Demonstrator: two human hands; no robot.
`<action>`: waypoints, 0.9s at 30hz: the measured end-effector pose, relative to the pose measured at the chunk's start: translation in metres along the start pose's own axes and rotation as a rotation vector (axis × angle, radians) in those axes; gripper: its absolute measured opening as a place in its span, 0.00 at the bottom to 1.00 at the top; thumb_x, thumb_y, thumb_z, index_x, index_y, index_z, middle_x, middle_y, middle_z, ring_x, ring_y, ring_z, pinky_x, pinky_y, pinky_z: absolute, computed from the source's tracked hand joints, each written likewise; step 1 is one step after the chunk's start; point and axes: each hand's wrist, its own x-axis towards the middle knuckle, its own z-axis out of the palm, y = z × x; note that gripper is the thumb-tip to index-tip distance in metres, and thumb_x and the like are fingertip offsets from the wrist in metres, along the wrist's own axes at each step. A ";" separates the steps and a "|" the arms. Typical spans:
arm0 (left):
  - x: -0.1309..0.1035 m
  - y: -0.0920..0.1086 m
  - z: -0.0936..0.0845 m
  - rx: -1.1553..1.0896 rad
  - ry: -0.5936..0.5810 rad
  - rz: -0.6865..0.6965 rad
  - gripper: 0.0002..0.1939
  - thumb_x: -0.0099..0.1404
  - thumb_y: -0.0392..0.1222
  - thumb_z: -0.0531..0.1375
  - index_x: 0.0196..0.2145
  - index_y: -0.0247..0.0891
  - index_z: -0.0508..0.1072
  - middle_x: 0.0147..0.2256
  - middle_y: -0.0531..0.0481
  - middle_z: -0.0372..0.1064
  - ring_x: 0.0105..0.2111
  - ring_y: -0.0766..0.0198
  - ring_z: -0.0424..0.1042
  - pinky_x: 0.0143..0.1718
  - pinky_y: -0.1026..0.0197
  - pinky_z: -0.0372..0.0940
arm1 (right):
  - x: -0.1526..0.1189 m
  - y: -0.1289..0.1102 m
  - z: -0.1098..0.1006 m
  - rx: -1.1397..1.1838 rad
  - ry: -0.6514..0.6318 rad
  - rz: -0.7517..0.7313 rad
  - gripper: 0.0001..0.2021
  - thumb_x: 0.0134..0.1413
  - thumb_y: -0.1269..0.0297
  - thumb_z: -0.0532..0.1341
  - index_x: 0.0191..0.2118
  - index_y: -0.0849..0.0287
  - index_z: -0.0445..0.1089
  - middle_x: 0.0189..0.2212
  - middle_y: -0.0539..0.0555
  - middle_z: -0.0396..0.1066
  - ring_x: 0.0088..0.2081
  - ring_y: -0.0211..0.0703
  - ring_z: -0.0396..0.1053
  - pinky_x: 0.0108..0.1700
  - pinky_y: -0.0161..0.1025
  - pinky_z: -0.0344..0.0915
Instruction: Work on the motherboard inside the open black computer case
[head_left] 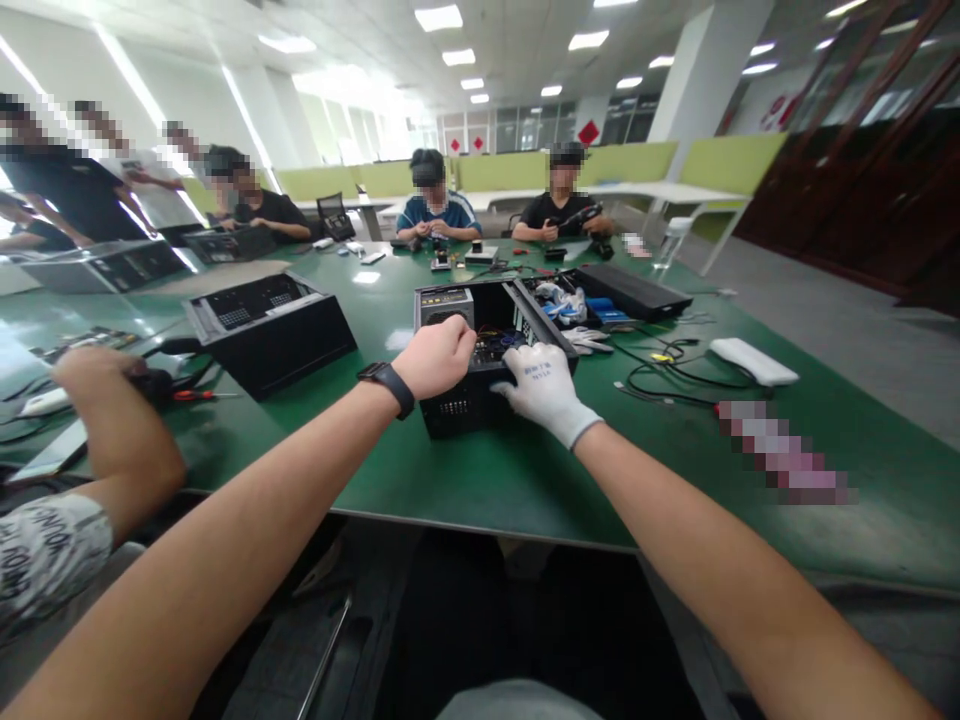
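Note:
An open black computer case (pixel 457 410) lies on the green table in front of me, with a power supply (pixel 444 298) in its far left corner and wires and parts inside. My left hand (pixel 439 352), bare with a black watch on the wrist, is over the case's left part. Its fingers are curled closed, and whatever they hold is hidden. In a white glove, my right hand (pixel 541 385) grips the near right rim of the case, fingers over the edge and thumb against the near side.
Left stands another open black case (pixel 277 340); a neighbour's arm (pixel 127 410) reaches in beside it. Behind my case on the right are a black panel (pixel 630 292) and gloves (pixel 589 340). Cables (pixel 660 375) and a white pouch (pixel 754 362) lie right. Several people sit or stand beyond.

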 end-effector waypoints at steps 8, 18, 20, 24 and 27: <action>-0.021 -0.015 0.011 -0.173 0.007 -0.036 0.07 0.63 0.30 0.50 0.37 0.40 0.63 0.36 0.46 0.66 0.39 0.58 0.67 0.43 0.56 0.64 | 0.119 0.013 0.037 -0.068 -0.074 0.078 0.25 0.61 0.44 0.56 0.53 0.62 0.66 0.48 0.58 0.66 0.51 0.46 0.64 0.56 0.50 0.60; -0.041 -0.028 0.034 -0.232 -0.142 -0.032 0.15 0.63 0.31 0.51 0.48 0.38 0.59 0.41 0.44 0.62 0.40 0.59 0.66 0.47 0.54 0.66 | 0.155 0.019 0.049 -0.045 -0.123 0.076 0.28 0.61 0.44 0.56 0.56 0.62 0.65 0.53 0.60 0.64 0.55 0.49 0.62 0.60 0.53 0.58; -0.041 -0.030 0.036 -0.289 -0.113 -0.015 0.16 0.64 0.32 0.52 0.50 0.36 0.59 0.42 0.43 0.63 0.41 0.59 0.67 0.48 0.54 0.66 | 0.150 0.019 0.047 -0.034 -0.122 0.061 0.28 0.61 0.44 0.56 0.55 0.63 0.66 0.52 0.60 0.64 0.55 0.49 0.62 0.60 0.53 0.57; -0.039 -0.028 0.029 -0.341 -0.041 0.002 0.16 0.65 0.35 0.54 0.51 0.35 0.60 0.42 0.43 0.67 0.43 0.59 0.69 0.49 0.53 0.67 | 0.131 0.015 0.042 -0.018 -0.099 0.039 0.27 0.61 0.43 0.55 0.53 0.62 0.66 0.49 0.59 0.66 0.53 0.47 0.62 0.59 0.52 0.57; -0.036 -0.022 0.016 -0.353 -0.009 0.021 0.15 0.66 0.36 0.55 0.51 0.36 0.62 0.43 0.44 0.69 0.42 0.60 0.70 0.48 0.54 0.67 | 0.105 0.007 0.036 -0.012 -0.066 0.041 0.26 0.60 0.43 0.56 0.51 0.62 0.67 0.47 0.58 0.66 0.51 0.47 0.62 0.57 0.50 0.57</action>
